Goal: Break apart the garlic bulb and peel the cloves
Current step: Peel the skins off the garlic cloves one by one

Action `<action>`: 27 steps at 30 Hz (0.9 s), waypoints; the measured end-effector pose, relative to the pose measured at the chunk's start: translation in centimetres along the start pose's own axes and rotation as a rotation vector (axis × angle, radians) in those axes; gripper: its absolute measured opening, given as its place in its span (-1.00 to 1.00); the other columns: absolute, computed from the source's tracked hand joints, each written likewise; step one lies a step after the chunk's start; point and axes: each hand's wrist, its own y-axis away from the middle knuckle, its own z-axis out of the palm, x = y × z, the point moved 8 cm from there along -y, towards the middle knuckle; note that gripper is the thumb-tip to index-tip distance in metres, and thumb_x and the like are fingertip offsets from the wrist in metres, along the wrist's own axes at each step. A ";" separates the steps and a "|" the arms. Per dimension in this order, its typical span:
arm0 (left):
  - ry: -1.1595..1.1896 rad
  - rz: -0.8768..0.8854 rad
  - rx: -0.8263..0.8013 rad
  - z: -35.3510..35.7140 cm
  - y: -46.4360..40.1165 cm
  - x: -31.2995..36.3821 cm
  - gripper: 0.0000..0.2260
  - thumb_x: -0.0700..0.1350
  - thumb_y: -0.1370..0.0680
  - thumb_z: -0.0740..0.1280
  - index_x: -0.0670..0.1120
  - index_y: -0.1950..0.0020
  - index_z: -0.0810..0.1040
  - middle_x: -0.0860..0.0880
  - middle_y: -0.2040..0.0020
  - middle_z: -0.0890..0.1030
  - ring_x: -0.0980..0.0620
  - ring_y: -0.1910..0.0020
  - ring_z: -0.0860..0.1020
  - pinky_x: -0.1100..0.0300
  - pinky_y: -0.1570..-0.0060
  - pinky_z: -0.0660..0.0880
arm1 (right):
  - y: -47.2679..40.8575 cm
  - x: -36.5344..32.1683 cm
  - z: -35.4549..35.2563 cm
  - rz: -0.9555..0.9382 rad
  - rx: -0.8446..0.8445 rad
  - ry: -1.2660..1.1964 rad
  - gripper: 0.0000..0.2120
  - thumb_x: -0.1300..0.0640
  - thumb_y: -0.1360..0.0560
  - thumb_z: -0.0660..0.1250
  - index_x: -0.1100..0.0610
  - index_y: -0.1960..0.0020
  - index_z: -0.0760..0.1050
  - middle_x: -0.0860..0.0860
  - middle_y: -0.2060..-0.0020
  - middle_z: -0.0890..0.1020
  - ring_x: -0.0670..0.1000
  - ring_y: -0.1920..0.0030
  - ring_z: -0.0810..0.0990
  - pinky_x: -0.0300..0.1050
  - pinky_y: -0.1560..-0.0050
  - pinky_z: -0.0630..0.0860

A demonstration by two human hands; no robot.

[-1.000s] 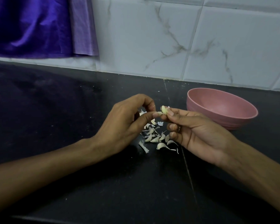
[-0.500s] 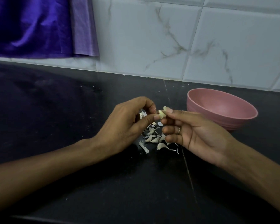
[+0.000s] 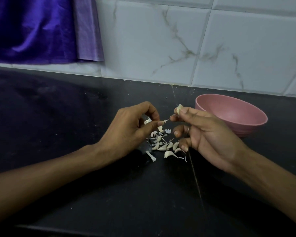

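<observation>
My right hand [image 3: 203,134] pinches a pale garlic clove [image 3: 179,108] between thumb and fingertips, just left of the pink bowl. My left hand [image 3: 126,132] pinches a thin strip of papery skin [image 3: 164,121] between thumb and forefinger, a short gap left of the clove. A white scrap [image 3: 147,120] shows inside the curl of my left fingers. Below and between both hands, several loose cloves [image 3: 162,146] and bits of skin [image 3: 167,131] lie scattered on the black counter [image 3: 75,117]. One clove with a long tail [image 3: 168,153] lies nearest me.
A pink bowl [image 3: 256,124] stands on the counter at the right, close behind my right hand. A marbled white tile wall [image 3: 178,40] runs along the back. Purple cloth [image 3: 32,28] hangs at the upper left. A seam [image 3: 195,177] crosses the counter.
My hands were together on the clove; now they have drawn apart. The left hand has pulled a strip of skin off to the left while the right hand keeps the clove.
</observation>
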 end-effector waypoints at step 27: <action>-0.236 0.159 0.071 -0.6 -1.3 2.4 -0.88 -0.13 -0.52 0.44 -0.03 -0.05 0.66 0.18 0.11 0.62 0.30 0.36 0.51 0.13 0.25 0.52 | 3.6 -5.6 -2.1 -0.412 0.180 0.561 -0.91 0.30 -0.38 0.51 0.22 0.13 0.64 0.12 0.39 0.63 -0.02 0.47 0.57 -0.18 0.48 0.57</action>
